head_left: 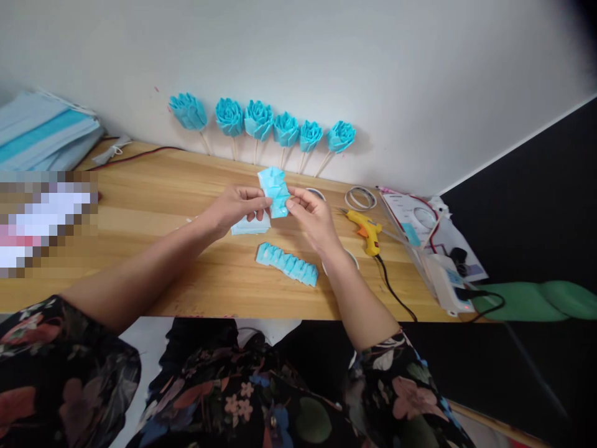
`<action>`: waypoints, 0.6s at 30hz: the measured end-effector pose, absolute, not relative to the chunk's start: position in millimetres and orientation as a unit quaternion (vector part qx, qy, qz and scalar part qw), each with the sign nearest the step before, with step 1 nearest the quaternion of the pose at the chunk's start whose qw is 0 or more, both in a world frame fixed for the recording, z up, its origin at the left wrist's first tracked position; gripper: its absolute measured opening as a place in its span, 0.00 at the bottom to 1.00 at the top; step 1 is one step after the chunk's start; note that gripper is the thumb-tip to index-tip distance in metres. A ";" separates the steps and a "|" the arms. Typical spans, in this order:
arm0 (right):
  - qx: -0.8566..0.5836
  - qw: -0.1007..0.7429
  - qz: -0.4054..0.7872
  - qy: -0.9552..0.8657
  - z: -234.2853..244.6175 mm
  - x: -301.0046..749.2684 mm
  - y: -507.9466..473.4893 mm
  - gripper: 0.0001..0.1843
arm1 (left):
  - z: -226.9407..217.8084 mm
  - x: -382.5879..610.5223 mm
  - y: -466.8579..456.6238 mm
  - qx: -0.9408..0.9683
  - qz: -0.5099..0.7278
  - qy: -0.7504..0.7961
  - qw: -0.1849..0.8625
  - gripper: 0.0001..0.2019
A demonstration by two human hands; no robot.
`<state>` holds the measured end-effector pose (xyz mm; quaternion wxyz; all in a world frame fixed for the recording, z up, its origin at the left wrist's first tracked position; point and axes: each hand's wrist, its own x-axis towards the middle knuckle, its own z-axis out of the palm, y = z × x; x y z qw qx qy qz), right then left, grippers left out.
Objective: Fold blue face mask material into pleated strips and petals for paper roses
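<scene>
My left hand and my right hand both pinch a folded blue pleated strip, holding it upright above the wooden table. Under my left hand lies a pale blue folded piece. A second pleated blue strip lies flat on the table in front of my hands. Several blue paper flowers on sticks lean against the white wall behind.
A yellow glue gun with a black cord lies right of my right hand, near white tape rings, papers and a white power strip. A stack of blue masks sits at the far left.
</scene>
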<state>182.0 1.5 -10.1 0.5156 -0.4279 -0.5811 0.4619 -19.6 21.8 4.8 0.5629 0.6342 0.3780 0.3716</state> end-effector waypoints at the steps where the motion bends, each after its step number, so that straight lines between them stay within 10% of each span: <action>1: -0.429 0.518 0.462 -0.578 -10.0 182.1 1.2 0.23 | 5.0 -19.4 21.8 0.634 0.373 0.380 0.561 0.15; 18: -0.449 0.462 0.452 -0.617 -10.8 180.9 -0.5 0.15 | 10.1 -12.9 13.4 0.689 0.347 0.419 0.478 0.12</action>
